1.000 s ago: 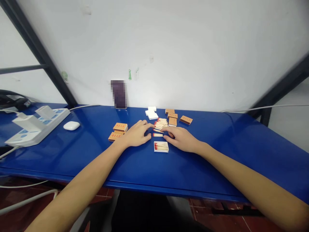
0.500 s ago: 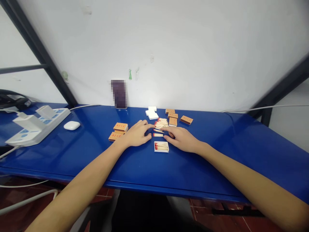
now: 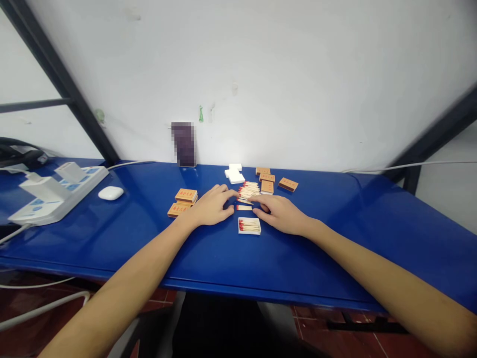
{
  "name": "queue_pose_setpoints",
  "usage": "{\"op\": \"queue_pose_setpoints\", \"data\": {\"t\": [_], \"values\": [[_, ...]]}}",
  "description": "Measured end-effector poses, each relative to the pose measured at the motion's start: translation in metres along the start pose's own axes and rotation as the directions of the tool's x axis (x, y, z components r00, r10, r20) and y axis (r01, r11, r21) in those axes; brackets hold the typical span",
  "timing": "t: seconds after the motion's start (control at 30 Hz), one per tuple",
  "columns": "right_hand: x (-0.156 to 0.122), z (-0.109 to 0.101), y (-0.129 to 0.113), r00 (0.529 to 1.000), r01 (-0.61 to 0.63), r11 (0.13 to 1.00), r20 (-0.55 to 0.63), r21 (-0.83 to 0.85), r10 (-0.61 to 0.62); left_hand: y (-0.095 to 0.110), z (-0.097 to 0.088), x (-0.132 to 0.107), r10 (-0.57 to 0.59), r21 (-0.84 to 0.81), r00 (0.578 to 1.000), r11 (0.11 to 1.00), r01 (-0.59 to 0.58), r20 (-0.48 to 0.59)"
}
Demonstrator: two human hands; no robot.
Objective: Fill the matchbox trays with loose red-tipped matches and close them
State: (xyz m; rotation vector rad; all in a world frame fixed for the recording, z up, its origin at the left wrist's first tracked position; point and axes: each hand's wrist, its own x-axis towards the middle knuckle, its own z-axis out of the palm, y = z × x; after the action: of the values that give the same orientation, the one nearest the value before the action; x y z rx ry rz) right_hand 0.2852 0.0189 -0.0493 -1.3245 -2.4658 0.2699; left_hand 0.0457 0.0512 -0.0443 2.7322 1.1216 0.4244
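A heap of red-headed matches (image 3: 249,191) lies on the blue desk between my hands. My left hand (image 3: 213,206) rests at its left side, index fingertip by the match heads, thumb apart and below. On the other side, my right hand (image 3: 281,214) has its index fingertip at the heap's lower right edge, with the thumb spread away. A small row of matches (image 3: 244,208) lies between the two thumbs, just below the heap. Nearer to me sits an open white matchbox tray (image 3: 249,231) partly filled with matches. Neither hand visibly grips anything.
Orange matchboxes (image 3: 186,195) are stacked by my left wrist, and several more matchboxes (image 3: 267,187) lie behind my right hand. White trays (image 3: 234,176) lie near the wall. A phone-like dark panel (image 3: 185,145), white case (image 3: 111,193) and power strip (image 3: 74,199) are leftward.
Loose matches between my fingertips have shifted slightly away from me, closer to the heap. Both hands have stayed almost in place.
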Motion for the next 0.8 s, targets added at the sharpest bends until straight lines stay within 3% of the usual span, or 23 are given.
{"op": "queue_pose_setpoints", "data": {"t": [0.8], "values": [[0.001, 0.0014, 0.0012, 1.0, 0.007, 1.0, -0.004, -0.02, -0.007, -0.0029, 0.0038, 0.0015, 0.022, -0.014, 1.0, 1.0, -0.022, -0.009]]}}
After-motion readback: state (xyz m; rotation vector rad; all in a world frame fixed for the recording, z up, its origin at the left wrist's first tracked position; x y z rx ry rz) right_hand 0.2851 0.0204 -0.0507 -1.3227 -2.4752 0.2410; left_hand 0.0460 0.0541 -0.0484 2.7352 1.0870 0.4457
